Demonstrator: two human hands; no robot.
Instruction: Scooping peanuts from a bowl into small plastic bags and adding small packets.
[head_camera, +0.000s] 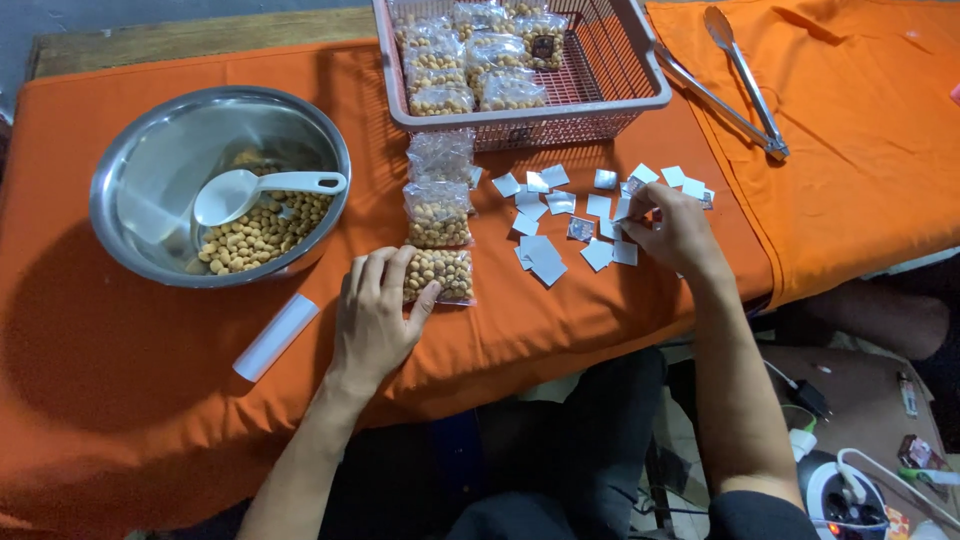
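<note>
My left hand (375, 310) rests on the orange cloth with its fingers on the near end of a small clear bag of round tan nuts (443, 272). Two more bags (438, 212) lie in a row behind it, the far one looking empty. My right hand (672, 228) reaches into a scatter of small white square packets (545, 262) and pinches one between thumb and fingers (634, 190). A steel bowl (140, 165) on the left holds loose nuts and a white plastic scoop (240, 190).
A pink wire basket (640, 70) at the back holds several filled bags. Metal tongs (745, 95) lie to its right. A white roll (276, 336) lies near my left hand. Cables and devices sit on the floor at lower right.
</note>
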